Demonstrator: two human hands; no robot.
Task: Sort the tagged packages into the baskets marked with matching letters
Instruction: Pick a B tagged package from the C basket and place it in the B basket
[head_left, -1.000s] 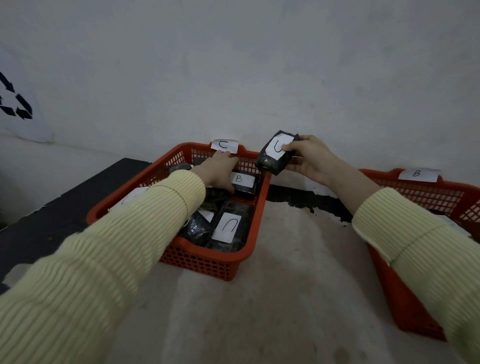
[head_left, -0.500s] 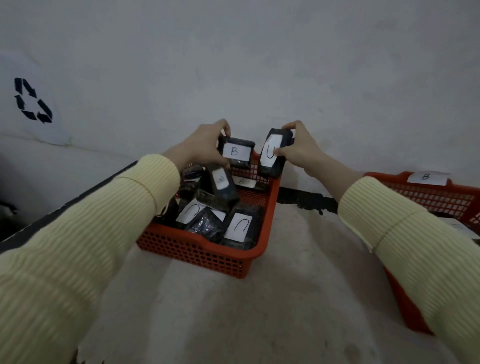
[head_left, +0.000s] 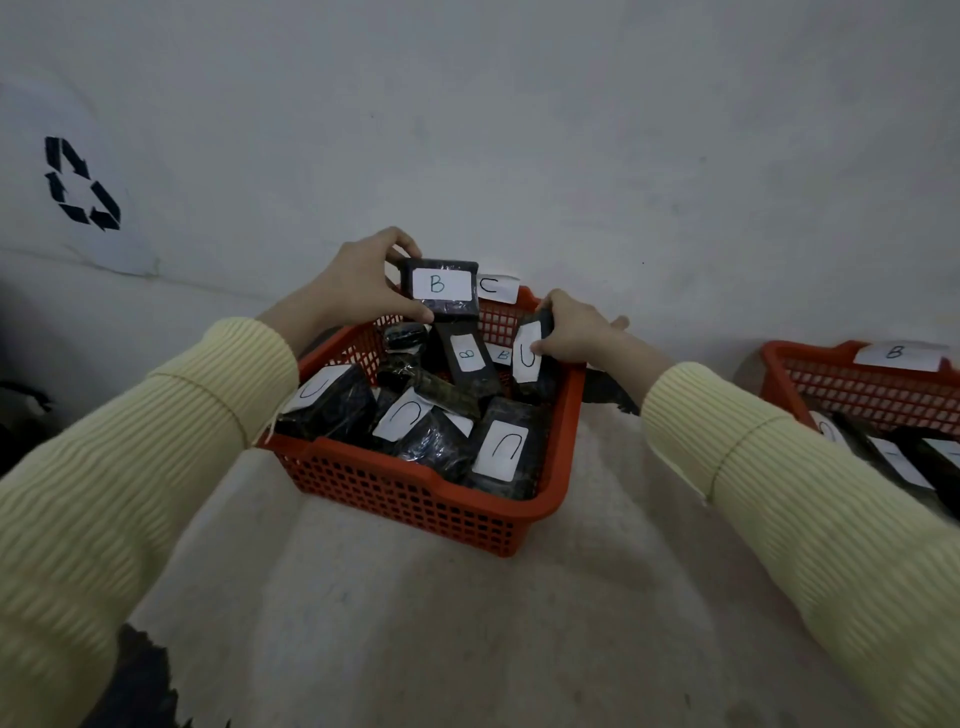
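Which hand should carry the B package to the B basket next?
Likely left: the left hand grips the B package; the right hand, though nearer the B basket, holds a C package.

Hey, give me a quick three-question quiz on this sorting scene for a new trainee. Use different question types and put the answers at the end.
1. True or false: the right hand grips a package tagged C at the far right corner of the basket marked C.
2. Fill in: the raised package gripped by the left hand is tagged ___.
3. Multiple choice: by its tag, where does the raised package belong?
A) in the basket below it
B) in the basket marked B at the right edge
C) on the floor
Key: 1 true; 2 B; 3 B.
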